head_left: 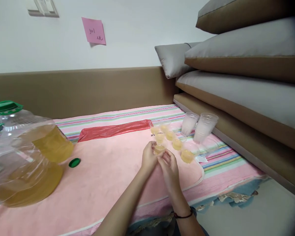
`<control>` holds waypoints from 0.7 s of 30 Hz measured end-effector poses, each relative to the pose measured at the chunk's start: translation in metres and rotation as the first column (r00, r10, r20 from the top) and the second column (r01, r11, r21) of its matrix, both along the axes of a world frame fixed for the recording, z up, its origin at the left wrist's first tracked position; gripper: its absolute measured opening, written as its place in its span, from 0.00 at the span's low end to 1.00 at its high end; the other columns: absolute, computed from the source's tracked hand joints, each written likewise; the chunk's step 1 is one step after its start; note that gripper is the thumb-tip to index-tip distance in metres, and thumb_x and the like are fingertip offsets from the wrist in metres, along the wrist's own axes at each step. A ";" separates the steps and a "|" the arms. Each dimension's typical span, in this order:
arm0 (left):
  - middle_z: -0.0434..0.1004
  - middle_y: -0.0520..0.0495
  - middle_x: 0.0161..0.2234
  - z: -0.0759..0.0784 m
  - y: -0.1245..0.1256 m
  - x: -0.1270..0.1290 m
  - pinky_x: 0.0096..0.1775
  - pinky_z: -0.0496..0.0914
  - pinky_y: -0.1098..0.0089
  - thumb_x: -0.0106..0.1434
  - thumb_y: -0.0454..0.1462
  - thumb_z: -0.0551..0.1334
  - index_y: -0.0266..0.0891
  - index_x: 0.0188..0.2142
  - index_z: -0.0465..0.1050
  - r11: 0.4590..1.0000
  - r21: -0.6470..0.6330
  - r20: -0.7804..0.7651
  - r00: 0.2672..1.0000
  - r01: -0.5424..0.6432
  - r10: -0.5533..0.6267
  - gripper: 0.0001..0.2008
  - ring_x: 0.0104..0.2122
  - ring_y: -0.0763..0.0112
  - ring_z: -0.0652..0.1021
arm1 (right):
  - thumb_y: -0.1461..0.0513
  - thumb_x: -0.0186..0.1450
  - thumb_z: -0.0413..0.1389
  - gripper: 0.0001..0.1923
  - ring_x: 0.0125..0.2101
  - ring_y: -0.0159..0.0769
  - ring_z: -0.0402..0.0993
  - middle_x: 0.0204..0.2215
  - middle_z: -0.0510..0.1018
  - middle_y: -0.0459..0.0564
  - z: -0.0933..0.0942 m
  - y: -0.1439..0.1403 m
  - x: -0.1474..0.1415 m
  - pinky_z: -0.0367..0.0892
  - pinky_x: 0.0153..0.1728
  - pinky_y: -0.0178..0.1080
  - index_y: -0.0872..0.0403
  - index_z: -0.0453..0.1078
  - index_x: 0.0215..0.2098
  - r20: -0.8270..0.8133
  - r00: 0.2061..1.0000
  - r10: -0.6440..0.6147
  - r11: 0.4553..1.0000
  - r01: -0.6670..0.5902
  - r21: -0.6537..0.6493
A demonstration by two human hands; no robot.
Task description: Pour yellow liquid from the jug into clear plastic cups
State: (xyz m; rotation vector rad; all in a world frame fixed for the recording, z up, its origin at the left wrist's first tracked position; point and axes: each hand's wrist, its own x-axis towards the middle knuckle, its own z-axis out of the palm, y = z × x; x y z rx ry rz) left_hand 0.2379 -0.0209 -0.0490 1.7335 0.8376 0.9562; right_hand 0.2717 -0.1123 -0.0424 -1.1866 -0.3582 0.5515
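Note:
Both my hands meet around a small clear plastic cup (pixel 159 149) of yellow liquid, low over the pink cloth (pixel 108 173). My left hand (pixel 148 155) is closed on its left side. My right hand (pixel 169 164) has its fingertips pinched at the near right side of that cup. Several like cups stand just beyond and to the right, among them a filled cup (pixel 187 156) nearest my right hand and another filled cup (pixel 177 144) behind it. Two stacks of clear cups, a left stack (pixel 188 124) and a right stack (pixel 204 127), stand farther right.
On the left are large clear jugs of yellow liquid, a front jug (pixel 31 183) and a rear jug (pixel 54 142). A green cap (pixel 74 162) lies beside them. A red plastic bag (pixel 115 130) stretches along the back. Stacked grey-brown cushions (pixel 245 62) rise on the right.

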 end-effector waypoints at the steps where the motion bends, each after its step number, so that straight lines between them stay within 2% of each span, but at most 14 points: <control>1: 0.79 0.48 0.39 0.000 0.001 0.005 0.40 0.68 0.68 0.47 0.34 0.70 0.39 0.40 0.71 1.000 -0.006 -0.002 1.000 0.018 -0.018 0.20 0.36 0.67 0.77 | 0.52 0.49 0.62 0.34 0.52 0.51 0.72 0.53 0.71 0.65 -0.001 0.001 0.002 0.68 0.53 0.53 0.56 0.63 0.50 -0.018 1.000 -0.016 1.000 0.016 -0.002; 4: 0.79 0.48 0.39 0.001 0.002 0.018 0.39 0.69 0.69 0.46 0.33 0.71 0.39 0.40 0.72 0.998 -0.031 -0.006 0.998 0.062 -0.062 0.20 0.36 0.68 0.77 | 0.52 0.48 0.63 0.35 0.54 0.52 0.71 0.54 0.71 0.65 -0.002 0.003 0.009 0.65 0.55 0.53 0.57 0.62 0.51 -0.059 0.997 -0.052 0.999 0.052 -0.007; 8: 0.79 0.48 0.38 0.002 0.006 0.029 0.39 0.69 0.69 0.44 0.32 0.72 0.39 0.39 0.72 0.994 -0.063 -0.012 0.995 0.094 -0.095 0.21 0.36 0.68 0.78 | 0.53 0.48 0.63 0.32 0.55 0.50 0.71 0.53 0.73 0.62 -0.001 0.004 0.017 0.63 0.57 0.53 0.55 0.63 0.49 -0.078 0.993 -0.085 0.996 0.085 -0.004; 13: 0.79 0.46 0.41 0.001 0.009 0.035 0.42 0.70 0.68 0.42 0.29 0.72 0.39 0.40 0.73 0.993 -0.082 -0.019 0.996 0.086 -0.088 0.23 0.38 0.67 0.78 | 0.53 0.47 0.63 0.33 0.54 0.49 0.72 0.52 0.74 0.61 -0.002 0.005 0.023 0.63 0.57 0.51 0.55 0.62 0.49 -0.105 0.991 -0.084 0.996 0.082 -0.026; 21: 0.80 0.47 0.40 0.002 0.011 0.037 0.41 0.71 0.68 0.41 0.26 0.71 0.39 0.39 0.74 0.991 -0.113 -0.026 0.997 0.074 -0.077 0.23 0.37 0.67 0.78 | 0.53 0.49 0.63 0.31 0.54 0.48 0.71 0.54 0.73 0.58 -0.007 0.005 0.026 0.65 0.56 0.50 0.53 0.63 0.49 -0.085 0.994 -0.068 0.996 0.062 -0.064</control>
